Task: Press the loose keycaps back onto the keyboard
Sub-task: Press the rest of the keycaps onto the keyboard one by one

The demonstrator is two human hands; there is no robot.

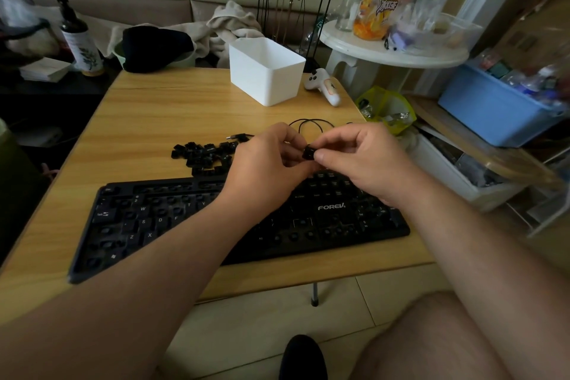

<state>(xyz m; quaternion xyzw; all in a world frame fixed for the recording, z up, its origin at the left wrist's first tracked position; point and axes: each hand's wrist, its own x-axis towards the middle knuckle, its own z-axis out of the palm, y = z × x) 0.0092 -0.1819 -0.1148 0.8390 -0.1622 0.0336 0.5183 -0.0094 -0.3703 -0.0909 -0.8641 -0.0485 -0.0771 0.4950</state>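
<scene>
One black plastic keyboard [216,219] lies on the light wooden table [172,108], many of its sockets bare. One heap of loose black keycaps [203,156], too many and too blurred to count, sits just behind it. Two hands meet above the keyboard's right half: the right hand [361,160] pinches a single small black keycap [309,153] between thumb and forefinger; the left hand [265,160] has curled fingers touching it. One white plastic box [265,71] stands farther back.

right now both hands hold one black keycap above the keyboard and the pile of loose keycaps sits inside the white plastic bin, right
Not quite. The head view shows the pile of loose black keycaps lying on the wooden table, apart from the white plastic bin. The rest is right.
</scene>
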